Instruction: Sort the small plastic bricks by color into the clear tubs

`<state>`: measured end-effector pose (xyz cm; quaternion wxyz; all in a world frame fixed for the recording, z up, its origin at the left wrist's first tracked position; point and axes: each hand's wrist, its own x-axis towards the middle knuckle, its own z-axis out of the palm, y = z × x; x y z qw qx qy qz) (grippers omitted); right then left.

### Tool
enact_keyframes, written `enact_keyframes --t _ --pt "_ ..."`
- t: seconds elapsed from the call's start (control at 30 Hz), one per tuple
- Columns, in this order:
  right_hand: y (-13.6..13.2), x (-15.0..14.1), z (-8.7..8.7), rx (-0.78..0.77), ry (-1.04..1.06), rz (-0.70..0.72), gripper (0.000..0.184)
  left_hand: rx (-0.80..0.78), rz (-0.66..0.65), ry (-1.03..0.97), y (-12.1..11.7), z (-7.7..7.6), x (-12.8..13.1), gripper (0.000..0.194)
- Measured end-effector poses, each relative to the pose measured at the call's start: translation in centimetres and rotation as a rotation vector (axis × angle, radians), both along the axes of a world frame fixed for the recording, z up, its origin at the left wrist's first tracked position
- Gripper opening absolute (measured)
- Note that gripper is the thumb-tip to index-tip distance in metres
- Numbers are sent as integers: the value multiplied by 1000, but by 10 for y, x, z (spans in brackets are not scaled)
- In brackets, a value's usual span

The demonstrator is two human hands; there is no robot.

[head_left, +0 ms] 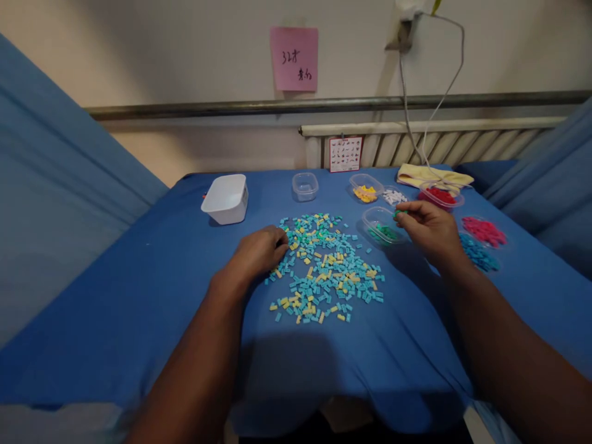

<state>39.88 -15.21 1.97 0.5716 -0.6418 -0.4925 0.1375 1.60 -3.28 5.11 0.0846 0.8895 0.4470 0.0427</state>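
Across the middle of the blue cloth spreads a loose pile of small toy building bricks [324,274], mostly turquoise and pale yellow, with some green at the far side. My left hand [261,250] rests at the pile's left edge, its fingers curled inward; what they hold, if anything, is hidden. My right hand [430,231] pinches a small green brick [400,213] between thumb and fingers. It is at the right rim of a clear plastic tub [374,217] with green bricks [385,233] in it.
A white bin [226,200] and a clear tub [305,187] stand at the back. Tubs of yellow [365,193], white [394,197], red [441,197], pink [483,232] and blue bricks [479,253] sit at the right. A yellow cloth [430,176] lies behind; a cable [423,151] hangs down.
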Motion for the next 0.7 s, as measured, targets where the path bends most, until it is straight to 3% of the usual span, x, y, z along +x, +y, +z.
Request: enact_keyframes --t 0.13,0.23,0.4,0.53,0.7 --pt "-3 7 -1 45 -429 6 29 -22 21 -49 -1 -1 1 22" --pt "-3 9 -2 93 -502 -38 28 -32 20 -146 -2 1 3 27" --pt "1 2 -10 73 -396 -109 35 -2 -10 -333 -6 0 8 30" --pt "7 -12 -22 -6 -218 -57 51 -135 70 -492 -12 -4 19 34" --pt "15 -23 -27 11 -68 -52 63 -230 29 -612 -21 13 67 31"
